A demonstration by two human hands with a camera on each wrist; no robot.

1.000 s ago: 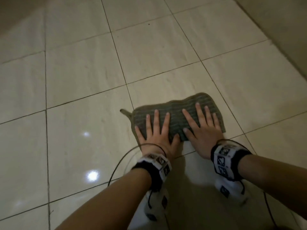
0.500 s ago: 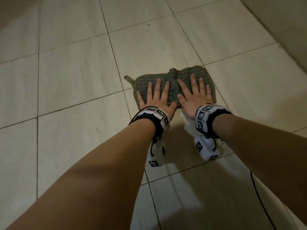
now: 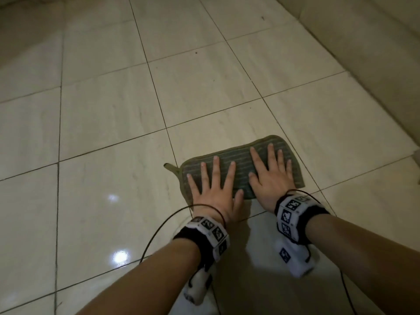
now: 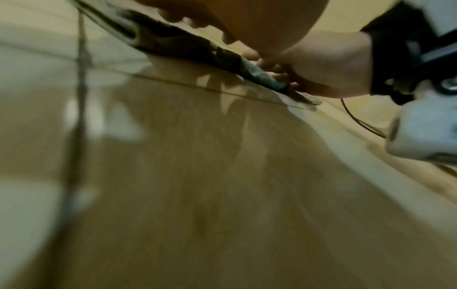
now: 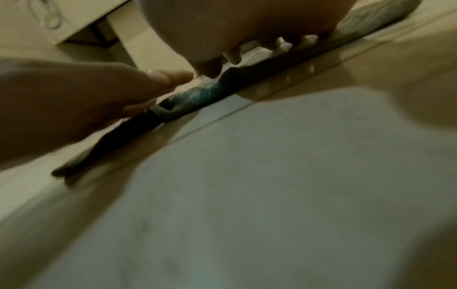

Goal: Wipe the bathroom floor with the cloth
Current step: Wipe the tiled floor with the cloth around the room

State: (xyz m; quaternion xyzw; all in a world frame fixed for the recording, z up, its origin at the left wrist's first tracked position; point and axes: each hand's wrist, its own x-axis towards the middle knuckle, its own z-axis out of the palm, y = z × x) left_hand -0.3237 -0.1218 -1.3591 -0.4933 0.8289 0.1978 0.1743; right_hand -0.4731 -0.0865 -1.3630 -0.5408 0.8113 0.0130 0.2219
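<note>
1. Cloth [image 3: 241, 164], grey-green and striped, lies flat on the tiled floor [image 3: 109, 123], toward its right side near the wall [image 3: 363, 42].
2. My left hand [image 3: 213, 189] presses its left half, fingers straight and spread.
3. My right hand [image 3: 270, 176] presses its right half, fingers likewise flat.
4. A small loop [image 3: 170, 167] sticks out at the cloth's left corner.
</note>
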